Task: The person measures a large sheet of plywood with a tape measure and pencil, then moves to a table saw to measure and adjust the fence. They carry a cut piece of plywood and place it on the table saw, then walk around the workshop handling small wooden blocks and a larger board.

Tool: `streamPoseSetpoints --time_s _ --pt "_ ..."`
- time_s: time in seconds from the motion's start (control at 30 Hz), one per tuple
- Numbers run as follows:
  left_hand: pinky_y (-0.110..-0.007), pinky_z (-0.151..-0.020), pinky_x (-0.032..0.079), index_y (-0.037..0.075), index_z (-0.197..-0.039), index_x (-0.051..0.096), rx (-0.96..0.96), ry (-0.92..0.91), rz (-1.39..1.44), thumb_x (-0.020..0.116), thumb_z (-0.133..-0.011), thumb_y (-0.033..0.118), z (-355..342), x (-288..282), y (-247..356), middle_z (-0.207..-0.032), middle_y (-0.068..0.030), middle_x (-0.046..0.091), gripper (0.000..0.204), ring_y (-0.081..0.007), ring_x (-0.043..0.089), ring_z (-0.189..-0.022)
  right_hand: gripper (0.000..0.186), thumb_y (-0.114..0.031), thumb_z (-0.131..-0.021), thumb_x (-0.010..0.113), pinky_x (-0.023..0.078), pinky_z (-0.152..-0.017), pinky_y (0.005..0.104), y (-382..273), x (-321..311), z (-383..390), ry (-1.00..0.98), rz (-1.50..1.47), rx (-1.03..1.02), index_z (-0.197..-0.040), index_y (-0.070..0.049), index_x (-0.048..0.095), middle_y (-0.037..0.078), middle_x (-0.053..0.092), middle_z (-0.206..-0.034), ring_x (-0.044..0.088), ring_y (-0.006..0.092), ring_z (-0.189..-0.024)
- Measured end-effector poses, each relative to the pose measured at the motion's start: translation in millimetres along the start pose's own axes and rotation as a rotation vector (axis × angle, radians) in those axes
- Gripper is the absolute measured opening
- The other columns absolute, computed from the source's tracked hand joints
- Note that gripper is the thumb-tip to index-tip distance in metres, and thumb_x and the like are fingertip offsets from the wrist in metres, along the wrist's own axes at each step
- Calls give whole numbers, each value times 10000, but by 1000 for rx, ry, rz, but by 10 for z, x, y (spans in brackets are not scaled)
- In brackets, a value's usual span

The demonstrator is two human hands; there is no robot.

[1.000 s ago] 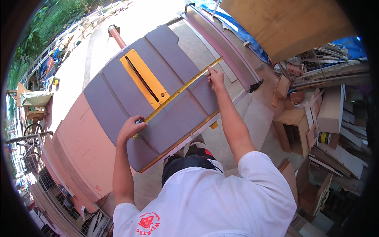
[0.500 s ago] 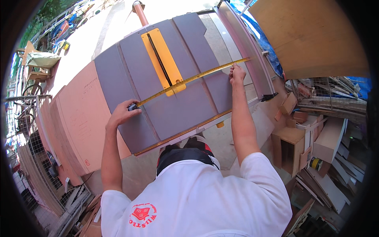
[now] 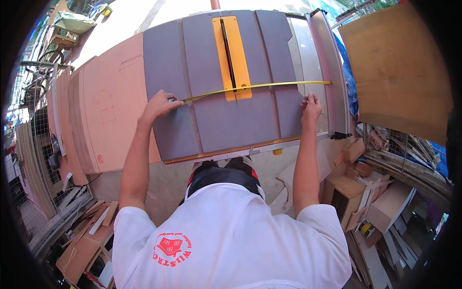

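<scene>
We look down on a broad, flat grey saw table [image 3: 231, 125] with a long yellow insert plate [image 3: 238, 43] set into its surface. The saw table's left edge meets a wide pinkish wooden sheet [image 3: 113, 115], and a narrow brown strip [image 3: 231, 149] runs along its near edge, closest to our body. Beyond its right edge is an open gap, then a long pinkish metal rail [image 3: 334, 62]. Between our hands and the saw table's near edge lies a deep band of grey surface, with room for both wrists to move.

A yellow-bladed tape measure [image 3: 279, 84] stretches across the saw table from left to right, bowing slightly, over the lower part of the insert plate and across the gap to the rail.

Our left hand [image 3: 165, 103] is above the saw table's left side, palm down, fingers closed around the tape's small case, mostly hidden. Our right hand [image 3: 312, 107] is by the saw table's right edge, fingers bent upward and bunched near the thumb, just short of the blade; we cannot tell whether they pinch anything.
</scene>
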State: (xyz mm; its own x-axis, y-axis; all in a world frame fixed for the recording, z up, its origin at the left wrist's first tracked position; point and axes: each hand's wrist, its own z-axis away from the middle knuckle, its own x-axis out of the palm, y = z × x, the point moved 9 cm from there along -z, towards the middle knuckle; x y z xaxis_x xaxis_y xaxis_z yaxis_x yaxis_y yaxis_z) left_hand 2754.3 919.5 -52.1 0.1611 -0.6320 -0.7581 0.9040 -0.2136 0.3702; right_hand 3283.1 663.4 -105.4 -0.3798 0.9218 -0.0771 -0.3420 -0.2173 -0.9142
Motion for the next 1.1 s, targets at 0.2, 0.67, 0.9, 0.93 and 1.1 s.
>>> streamPoseSetpoints --time_s 0.2,0.67,0.9,0.93,1.1 --pt "-436 -852 545 40 -1050 796 -27 -78 17 698 -796 502 -62 -168 226 -989 -240 724 536 -377 696 -915 262 -111 -966 678 455 -561 239 851 -1342 1410 235 407 -385 -1189 -55 552 22 586 -949 544 74 -715" --pt "-401 -748 528 -28 -986 779 46 -118 -7 683 -795 437 -348 -173 317 -800 -198 715 512 -289 687 -761 381 -203 -758 830 553 -782 395 1836 -883 1363 -268 957 12 -1019 17 661 155 697 -906 690 332 -831" --pt "-416 -781 546 2 -1004 790 7 -102 -16 693 -766 465 -387 -107 428 -866 -226 730 529 -330 698 -790 173 -23 -851 746 309 -574 265 2291 -732 1614 -1054 -199 1053 -895 -114 606 -48 488 -747 379 67 -602" --pt "-417 -770 546 3 -1002 790 -5 -105 -36 692 -764 466 -381 -121 533 -862 -223 727 530 -327 693 -779 194 -10 -853 743 293 -579 263 2290 -685 1667 -1112 -321 1135 -885 -121 587 -55 469 -744 376 66 -608" --pt "-415 -734 540 -5 -971 783 -89 -105 -17 686 -743 474 -380 -75 372 -834 -210 715 539 -322 685 -765 307 -216 -844 805 492 -708 289 2044 -816 1482 -799 360 684 -1097 -82 695 12 694 -939 586 88 -772"
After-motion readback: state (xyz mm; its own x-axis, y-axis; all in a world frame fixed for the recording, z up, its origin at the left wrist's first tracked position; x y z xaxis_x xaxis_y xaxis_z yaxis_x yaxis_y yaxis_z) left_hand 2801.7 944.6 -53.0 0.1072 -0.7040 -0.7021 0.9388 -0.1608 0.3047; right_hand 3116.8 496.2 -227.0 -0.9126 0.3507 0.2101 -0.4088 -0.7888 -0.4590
